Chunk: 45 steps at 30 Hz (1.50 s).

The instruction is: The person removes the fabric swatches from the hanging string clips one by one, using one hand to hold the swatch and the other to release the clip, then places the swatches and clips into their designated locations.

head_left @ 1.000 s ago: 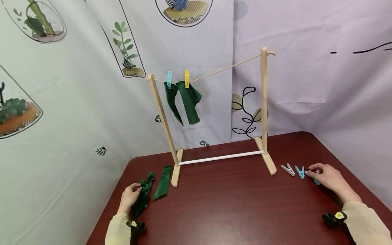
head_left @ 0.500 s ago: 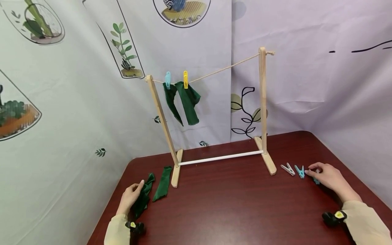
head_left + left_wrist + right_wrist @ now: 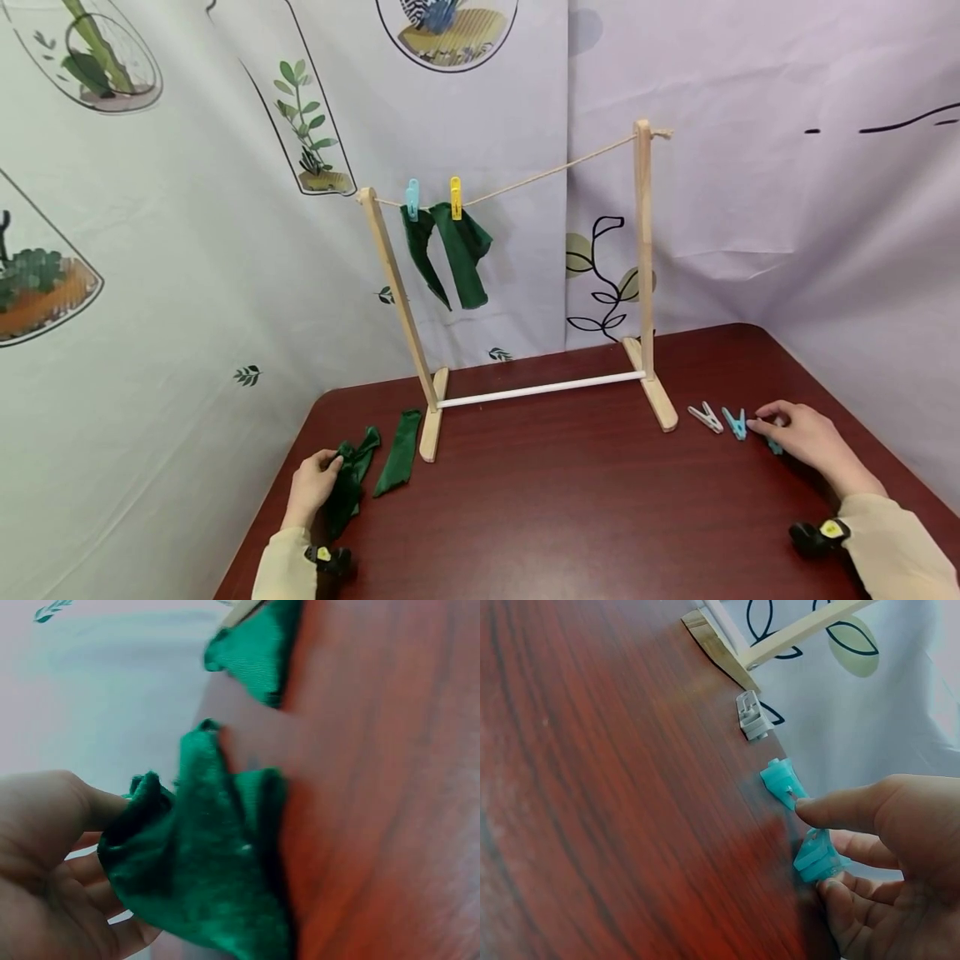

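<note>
My left hand (image 3: pixel 311 487) pinches the upper part of a green velvety cloth (image 3: pixel 202 862) between thumb and fingers at the table's left side. Beside it a flat green strip of cloth (image 3: pixel 397 454) lies near the stand's left foot. At the right, my right hand (image 3: pixel 806 433) rests loosely around a teal clothespin (image 3: pixel 817 859) lying on the table, thumb on one side and fingers on the other. The thumb tip overlaps a second light blue clothespin (image 3: pixel 781 780) in the right wrist view. Farther along lies a whitish clothespin (image 3: pixel 705 417).
A wooden stand (image 3: pixel 647 250) carries a sloping cord (image 3: pixel 555 169). Two green cloths (image 3: pixel 463 258) hang near its left post, under a blue clothespin (image 3: pixel 412 200) and a yellow one (image 3: pixel 456 198). A white bar (image 3: pixel 540 389) joins the feet. A printed curtain (image 3: pixel 480 125) stands behind.
My left hand's thumb and fingers spread half a second ago and have closed on the green cloth again, slightly further left. The right hand has stayed in place.
</note>
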Available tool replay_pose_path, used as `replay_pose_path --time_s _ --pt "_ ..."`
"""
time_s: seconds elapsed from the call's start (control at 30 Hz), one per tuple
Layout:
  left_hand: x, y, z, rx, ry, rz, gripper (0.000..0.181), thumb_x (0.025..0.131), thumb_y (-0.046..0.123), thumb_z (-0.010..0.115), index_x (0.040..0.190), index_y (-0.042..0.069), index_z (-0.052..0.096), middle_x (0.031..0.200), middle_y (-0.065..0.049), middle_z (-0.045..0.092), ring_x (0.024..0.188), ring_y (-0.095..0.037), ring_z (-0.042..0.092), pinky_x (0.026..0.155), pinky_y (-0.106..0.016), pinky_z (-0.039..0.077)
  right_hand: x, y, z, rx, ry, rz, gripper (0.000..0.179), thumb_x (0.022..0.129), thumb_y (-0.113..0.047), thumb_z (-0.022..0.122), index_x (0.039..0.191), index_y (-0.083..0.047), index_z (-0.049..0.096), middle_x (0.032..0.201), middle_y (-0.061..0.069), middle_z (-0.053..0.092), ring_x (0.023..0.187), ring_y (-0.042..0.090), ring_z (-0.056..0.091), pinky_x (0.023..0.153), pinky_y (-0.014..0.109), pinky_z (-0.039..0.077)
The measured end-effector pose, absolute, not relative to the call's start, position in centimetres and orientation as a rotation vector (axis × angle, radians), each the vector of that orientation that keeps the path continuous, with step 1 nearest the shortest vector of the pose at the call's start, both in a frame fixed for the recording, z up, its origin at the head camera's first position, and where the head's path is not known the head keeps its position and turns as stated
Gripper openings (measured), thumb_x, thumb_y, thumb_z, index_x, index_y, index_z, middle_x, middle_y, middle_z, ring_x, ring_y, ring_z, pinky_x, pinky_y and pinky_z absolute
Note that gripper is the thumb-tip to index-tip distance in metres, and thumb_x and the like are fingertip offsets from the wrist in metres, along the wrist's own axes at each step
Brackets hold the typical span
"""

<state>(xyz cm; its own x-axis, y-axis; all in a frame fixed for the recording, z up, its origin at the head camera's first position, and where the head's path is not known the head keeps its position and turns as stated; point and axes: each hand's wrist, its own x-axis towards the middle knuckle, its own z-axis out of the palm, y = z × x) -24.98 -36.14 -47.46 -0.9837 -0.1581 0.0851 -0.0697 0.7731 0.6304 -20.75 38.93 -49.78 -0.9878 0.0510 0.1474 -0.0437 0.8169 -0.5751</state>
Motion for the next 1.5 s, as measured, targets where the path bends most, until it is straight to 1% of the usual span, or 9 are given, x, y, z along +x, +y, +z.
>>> replay_pose_path --time_s 0.23,0.4,0.57,0.77,0.93,1.03,1.17,1.3,1.5 --pt "-24.7 -38.1 -45.4 0.227 -2.720 -0.940 0.040 0.106 0.019 0.050 0.132 -0.011 0.055 0.125 -0.035 0.058 0.113 -0.049 0.055 0.091 -0.060 0.045 -20.7 38.9 -49.5 -0.004 -2.836 0.908 0.042 0.100 -0.028 0.064 0.112 0.013 0.062 0.079 0.005 0.055 0.066 0.018 0.044 0.061 0.035 0.037" --pt "-24.9 -39.4 -44.4 0.277 -2.610 -0.872 0.037 0.106 0.018 0.051 0.128 -0.011 0.058 0.124 -0.036 0.059 0.113 -0.052 0.056 0.092 -0.062 0.044 -20.6 38.8 -49.5 -0.014 -2.841 0.901 0.041 0.100 -0.026 0.064 0.113 0.014 0.061 0.079 0.005 0.055 0.066 0.018 0.044 0.061 0.035 0.037" --pt "-25.5 -40.1 -44.8 0.299 -2.608 -0.841 0.035 0.105 0.016 0.051 0.125 -0.012 0.059 0.123 -0.037 0.059 0.111 -0.054 0.056 0.092 -0.063 0.044 -20.6 38.8 -49.5 -0.013 -2.843 0.898 0.040 0.100 -0.024 0.063 0.113 0.014 0.061 0.079 0.006 0.054 0.067 0.020 0.044 0.062 0.036 0.037" --pt "-25.9 -40.2 -46.2 0.286 -2.733 -0.875 0.039 0.105 0.016 0.050 0.130 -0.014 0.053 0.124 -0.039 0.056 0.111 -0.053 0.054 0.091 -0.062 0.044 -20.6 38.9 -49.7 -0.016 -2.840 0.893 0.040 0.100 -0.024 0.063 0.113 0.013 0.061 0.078 0.005 0.053 0.064 0.017 0.042 0.061 0.035 0.036" --pt "-25.4 -40.4 -47.3 0.231 -2.899 -0.973 0.052 0.105 0.021 0.053 0.142 -0.012 0.041 0.136 -0.043 0.044 0.122 -0.059 0.044 0.095 -0.066 0.041 -20.7 38.7 -49.7 -0.018 -2.839 0.902 0.040 0.100 -0.024 0.063 0.112 0.013 0.061 0.077 0.005 0.052 0.064 0.018 0.042 0.061 0.035 0.036" --pt "-25.4 -40.5 -47.7 0.214 -2.935 -0.994 0.054 0.103 0.021 0.057 0.145 -0.010 0.041 0.143 -0.043 0.037 0.129 -0.061 0.036 0.100 -0.070 0.036 -20.7 38.7 -49.6 -0.011 -2.833 0.897 0.039 0.100 -0.024 0.064 0.112 0.013 0.061 0.078 0.005 0.052 0.065 0.019 0.043 0.061 0.036 0.037" --pt "-25.6 -40.4 -48.1 0.188 -2.921 -0.945 0.048 0.100 0.013 0.060 0.140 -0.010 0.047 0.141 -0.042 0.042 0.128 -0.060 0.039 0.100 -0.069 0.037 -20.8 38.7 -49.4 -0.007 -2.831 0.893 0.040 0.100 -0.023 0.064 0.112 0.014 0.061 0.078 0.006 0.052 0.066 0.020 0.042 0.061 0.036 0.036" --pt "-25.7 -40.4 -48.5 0.165 -2.916 -0.880 0.043 0.098 0.008 0.060 0.134 -0.014 0.052 0.136 -0.043 0.047 0.123 -0.060 0.044 0.096 -0.067 0.041 -20.7 38.7 -49.4 -0.003 -2.829 0.888 0.039 0.100 -0.023 0.064 0.112 0.014 0.061 0.077 0.005 0.051 0.065 0.020 0.042 0.061 0.036 0.036" --pt "-25.6 -40.0 -48.6 0.166 -2.905 -0.823 0.041 0.098 0.008 0.059 0.131 -0.016 0.053 0.127 -0.043 0.049 0.117 -0.058 0.047 0.095 -0.065 0.041 -20.7 38.7 -49.7 -0.001 -2.838 0.878 0.040 0.098 -0.023 0.066 0.112 0.014 0.061 0.078 0.006 0.051 0.066 0.020 0.042 0.062 0.036 0.036"
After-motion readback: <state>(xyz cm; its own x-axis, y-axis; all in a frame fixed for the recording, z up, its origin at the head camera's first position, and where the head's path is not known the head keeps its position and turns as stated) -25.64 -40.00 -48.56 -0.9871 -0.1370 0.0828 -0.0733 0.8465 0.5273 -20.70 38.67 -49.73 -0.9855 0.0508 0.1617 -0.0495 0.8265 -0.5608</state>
